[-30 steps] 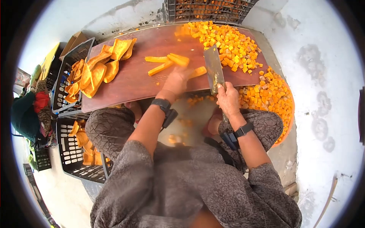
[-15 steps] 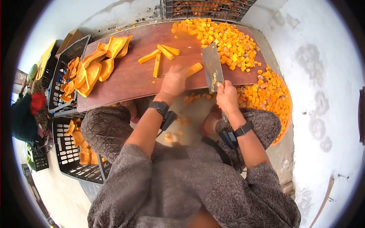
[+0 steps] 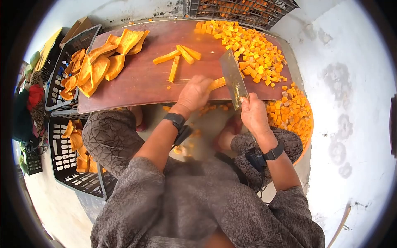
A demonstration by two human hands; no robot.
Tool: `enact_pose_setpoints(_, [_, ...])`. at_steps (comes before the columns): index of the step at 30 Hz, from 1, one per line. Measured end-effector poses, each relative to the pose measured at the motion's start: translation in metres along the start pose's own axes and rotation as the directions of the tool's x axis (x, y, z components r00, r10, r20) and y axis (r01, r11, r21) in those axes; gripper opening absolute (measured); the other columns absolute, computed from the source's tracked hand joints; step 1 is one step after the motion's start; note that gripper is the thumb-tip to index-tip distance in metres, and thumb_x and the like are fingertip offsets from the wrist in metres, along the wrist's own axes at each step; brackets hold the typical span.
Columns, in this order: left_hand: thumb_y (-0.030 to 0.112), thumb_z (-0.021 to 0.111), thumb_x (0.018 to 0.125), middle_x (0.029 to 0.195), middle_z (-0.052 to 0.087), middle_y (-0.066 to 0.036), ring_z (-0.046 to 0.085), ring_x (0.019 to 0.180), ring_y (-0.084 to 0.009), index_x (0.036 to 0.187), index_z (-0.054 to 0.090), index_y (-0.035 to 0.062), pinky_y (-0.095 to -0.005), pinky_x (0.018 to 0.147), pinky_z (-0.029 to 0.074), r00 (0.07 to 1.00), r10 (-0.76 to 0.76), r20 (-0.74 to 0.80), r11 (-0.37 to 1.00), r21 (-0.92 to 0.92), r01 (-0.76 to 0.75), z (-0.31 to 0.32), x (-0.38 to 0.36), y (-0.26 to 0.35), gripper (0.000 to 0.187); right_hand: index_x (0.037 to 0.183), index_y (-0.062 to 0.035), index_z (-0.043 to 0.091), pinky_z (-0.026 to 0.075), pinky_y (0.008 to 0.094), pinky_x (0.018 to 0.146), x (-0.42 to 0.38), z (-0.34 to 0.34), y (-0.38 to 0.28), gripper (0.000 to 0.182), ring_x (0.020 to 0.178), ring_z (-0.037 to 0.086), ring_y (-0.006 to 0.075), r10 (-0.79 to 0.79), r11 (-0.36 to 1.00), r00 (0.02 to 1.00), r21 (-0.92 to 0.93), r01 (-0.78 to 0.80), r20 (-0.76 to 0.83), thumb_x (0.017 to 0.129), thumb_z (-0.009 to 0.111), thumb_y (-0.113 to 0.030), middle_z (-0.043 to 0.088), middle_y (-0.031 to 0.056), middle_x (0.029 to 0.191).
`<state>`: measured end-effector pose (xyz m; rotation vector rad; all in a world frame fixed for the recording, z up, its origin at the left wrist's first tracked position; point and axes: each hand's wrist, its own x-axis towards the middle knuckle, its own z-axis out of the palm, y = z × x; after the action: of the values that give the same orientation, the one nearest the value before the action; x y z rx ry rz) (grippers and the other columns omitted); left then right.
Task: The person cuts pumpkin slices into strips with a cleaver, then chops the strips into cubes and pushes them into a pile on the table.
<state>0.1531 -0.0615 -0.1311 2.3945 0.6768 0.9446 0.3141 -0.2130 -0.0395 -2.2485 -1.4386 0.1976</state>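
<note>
My left hand (image 3: 194, 93) is closed on an orange strip (image 3: 217, 83) that lies on the reddish board (image 3: 136, 89). The strip's right end meets the blade of a cleaver (image 3: 232, 74). My right hand (image 3: 254, 113) grips the cleaver's handle at the board's front edge, blade pointing away from me. Several loose strips (image 3: 174, 69) lie beyond my left hand. Many orange cubes (image 3: 252, 53) are heaped to the right of the blade. Large curved orange slices (image 3: 98, 70) are piled at the board's left end.
Black crates (image 3: 76, 159) with orange pieces stand at the left, another crate (image 3: 244, 12) behind the board. An orange-rimmed container (image 3: 305, 151) full of cubes sits by my right knee. A white wall (image 3: 355, 99) bounds the right side.
The cleaver has come against the strip's end, where a gap showed before. My left hand has shifted slightly right along the strip. The whole view has moved a little.
</note>
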Motion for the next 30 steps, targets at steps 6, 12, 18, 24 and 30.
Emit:
enact_pose_setpoints(6, [0.007,0.064,0.077,0.102,0.059,-0.018,0.054,0.103,-0.0384,0.108,0.060,0.0030,-0.0443,0.092,0.047,0.999,-0.046,0.017,0.999,0.016,0.046,0.001,0.000,-0.001,0.031,0.092,0.0006,0.051,0.048,0.0542,0.068,-0.001,-0.012,-0.010,0.022,0.076,0.062,0.0463,-0.027,0.990,0.996,-0.138,0.039,0.086,0.095,0.051,-0.021,0.063,0.0265,0.076])
enact_pose_setpoints(12, [0.007,0.065,0.076,0.099,0.058,-0.018,0.054,0.100,-0.0385,0.105,0.060,0.0024,-0.0444,0.089,0.047,0.999,-0.035,0.014,0.999,0.001,0.035,0.000,-0.001,-0.005,0.029,0.090,0.0013,0.050,0.049,0.0536,0.068,0.020,-0.009,-0.012,0.018,0.076,0.062,0.0460,-0.057,0.985,0.984,-0.152,0.083,0.171,0.093,0.051,-0.016,0.063,0.0268,0.076])
enact_pose_setpoints(18, [0.005,0.064,0.077,0.097,0.058,-0.017,0.055,0.095,-0.0386,0.102,0.060,0.0024,-0.0441,0.086,0.048,1.000,-0.023,0.009,0.999,-0.025,0.023,-0.002,0.000,-0.003,0.026,0.093,0.0056,0.052,0.048,0.0528,0.072,0.063,0.022,-0.007,0.024,0.082,0.061,0.0499,-0.098,0.979,0.978,-0.161,0.128,0.183,0.095,0.052,-0.018,0.062,0.0326,0.082])
enact_pose_setpoints(24, [0.006,0.065,0.077,0.098,0.059,-0.017,0.055,0.097,-0.0380,0.101,0.061,0.0028,-0.0441,0.086,0.048,0.999,-0.015,-0.043,1.000,-0.024,0.014,0.003,-0.001,-0.008,0.025,0.095,0.0053,0.055,0.049,0.0523,0.073,0.085,0.036,-0.009,0.025,0.085,0.062,0.0486,-0.032,0.992,0.997,-0.121,0.041,0.071,0.095,0.053,-0.019,0.063,0.0311,0.085])
enact_pose_setpoints(30, [0.008,0.066,0.076,0.097,0.059,-0.016,0.055,0.097,-0.0369,0.099,0.062,0.0039,-0.0443,0.085,0.048,0.993,-0.102,-0.051,0.994,-0.050,0.099,0.003,0.000,-0.003,0.024,0.095,0.0034,0.054,0.048,0.0526,0.074,0.049,0.000,-0.014,0.024,0.086,0.061,0.0487,0.021,0.994,0.990,-0.111,-0.006,0.136,0.094,0.052,-0.020,0.063,0.0308,0.087])
